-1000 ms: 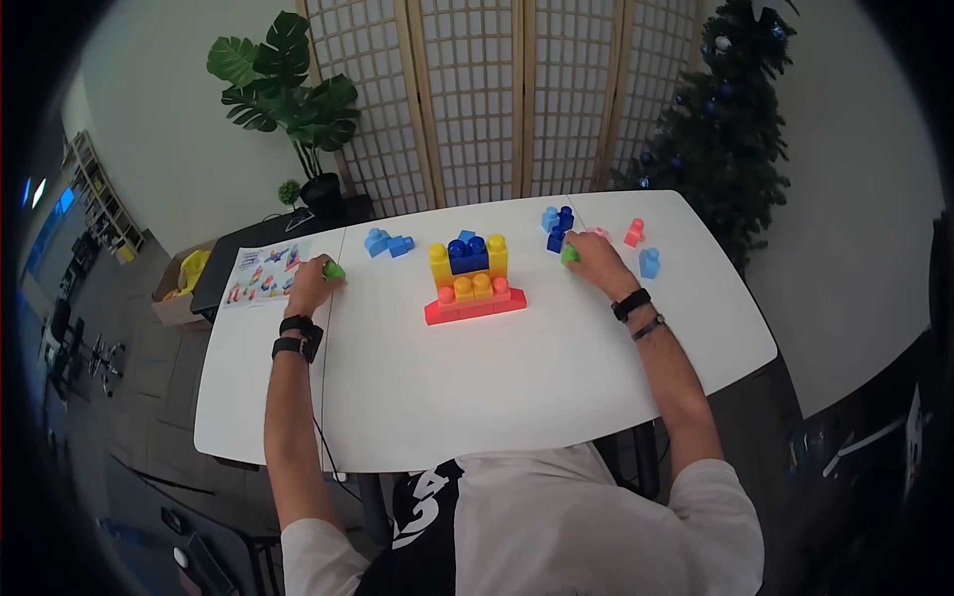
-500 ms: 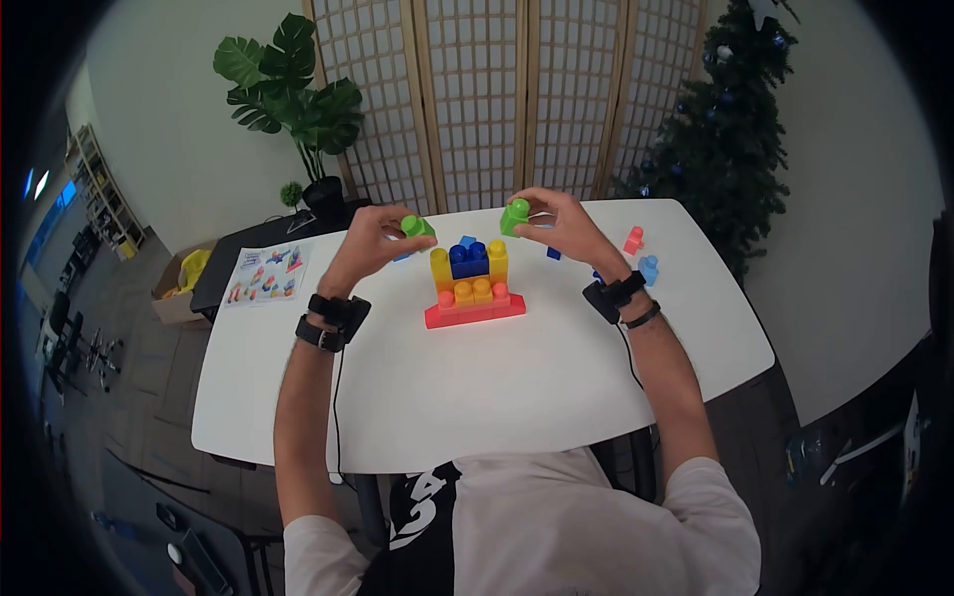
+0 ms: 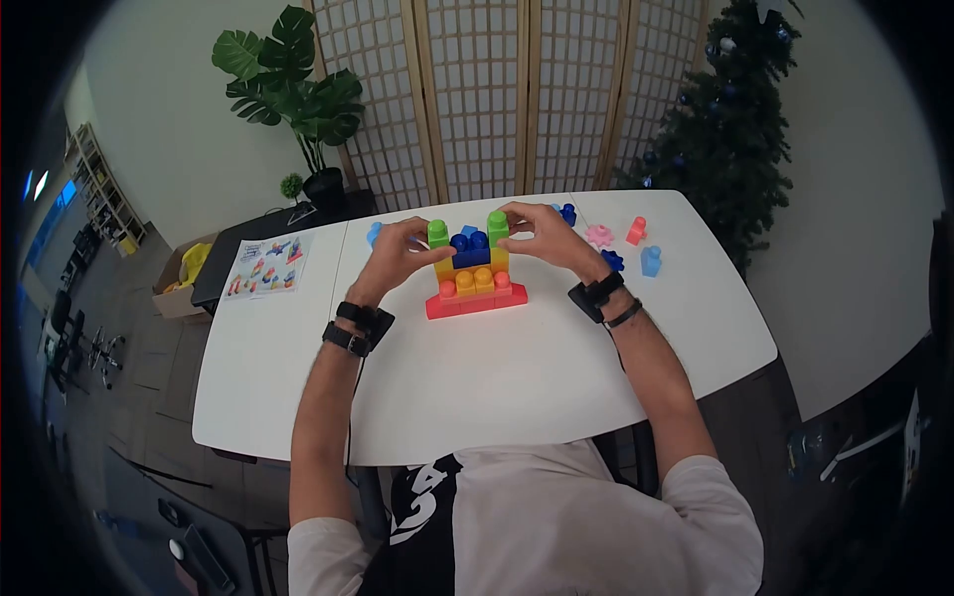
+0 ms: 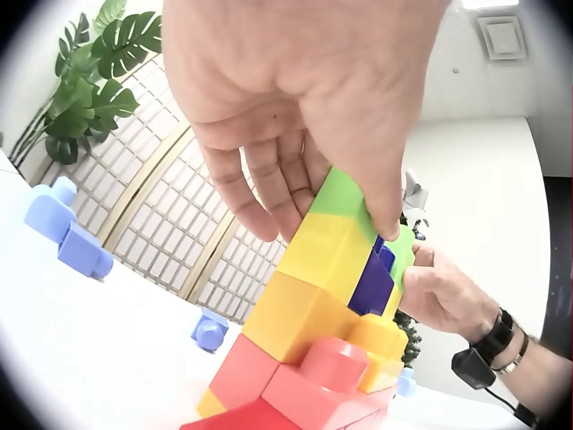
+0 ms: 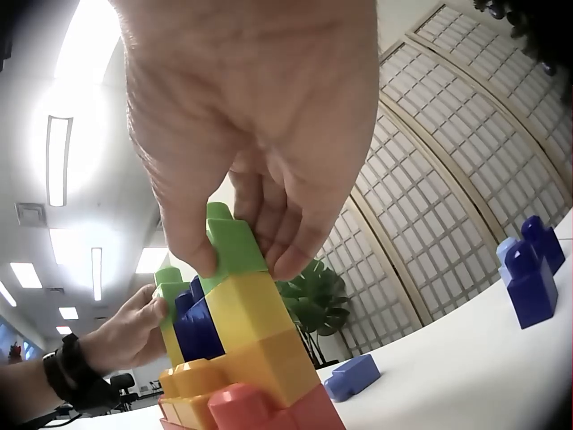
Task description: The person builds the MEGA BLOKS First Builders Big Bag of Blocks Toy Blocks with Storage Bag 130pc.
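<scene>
In the head view, the block stack (image 3: pixel 477 307) stands on the table (image 3: pixel 497 387) between both hands, its long axis running left to right; the left hand (image 3: pixel 397 260) pinches the left green block (image 3: pixel 437 235) over one end, the right hand (image 3: pixel 550 236) the right green block (image 3: pixel 498 228) over the other, each upright and beside the dark blue block (image 3: pixel 470 257). The left wrist view adds the left yellow block (image 4: pixel 324 255) directly beneath its green one, without visible gap. The right wrist view shows the same seating on its side, plus a light blue block (image 5: pixel 352 378) lying behind the stack, mostly hidden from the head camera.
</scene>
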### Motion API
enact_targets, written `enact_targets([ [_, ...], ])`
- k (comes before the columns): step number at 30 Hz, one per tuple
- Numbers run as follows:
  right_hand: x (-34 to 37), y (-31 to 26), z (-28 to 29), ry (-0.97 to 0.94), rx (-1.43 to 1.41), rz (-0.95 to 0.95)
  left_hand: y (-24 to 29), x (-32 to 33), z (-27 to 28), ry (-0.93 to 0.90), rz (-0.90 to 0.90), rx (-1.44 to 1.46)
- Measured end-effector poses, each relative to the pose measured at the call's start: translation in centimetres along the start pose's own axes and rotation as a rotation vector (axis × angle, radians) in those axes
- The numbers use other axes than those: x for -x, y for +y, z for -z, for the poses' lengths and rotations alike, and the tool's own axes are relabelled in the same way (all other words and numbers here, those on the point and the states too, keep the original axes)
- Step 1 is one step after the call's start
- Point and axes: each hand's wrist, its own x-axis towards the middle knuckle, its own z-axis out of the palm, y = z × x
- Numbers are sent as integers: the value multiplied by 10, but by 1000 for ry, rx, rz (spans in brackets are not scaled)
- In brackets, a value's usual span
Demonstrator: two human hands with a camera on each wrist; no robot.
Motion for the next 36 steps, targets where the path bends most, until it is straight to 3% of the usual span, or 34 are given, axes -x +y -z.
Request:
enact_targets([
  [12, 9, 14, -17, 76, -58, -3, -18, 10, -23, 28, 7, 124],
  [15, 18, 27, -22, 17, -98, -103, -22, 11, -19, -21, 10, 139],
  [17, 24, 29, -8, 6, -154, -120, -33, 17, -10, -195, 14, -38],
  [19, 29, 34, 9, -5, -214, -138, -45, 26, 1, -134, 25, 10],
  [21, 30, 52, 32, 212, -355, -211, -61, 34, 15, -86, 38, 62],
  [22, 31, 60, 39, 214, -358, -220, -69, 33, 24, -71, 69, 10],
  [24, 30, 74, 51, 433, 163, -324, -94, 31, 40, -22, 68, -113],
  [27, 31, 100, 58, 520, 312, -327, -117, 28, 51, 123, 119, -203],
  [30, 19, 154, 77, 490, 307, -302, -123, 27, 49, 156, 95, -197],
  [35, 18, 123, 75, 385, 289, -366, -132, 20, 34, 202, 0, -169],
  [36, 17, 116, 73, 260, 324, -470, -128, 19, 34, 202, 6, -170],
])
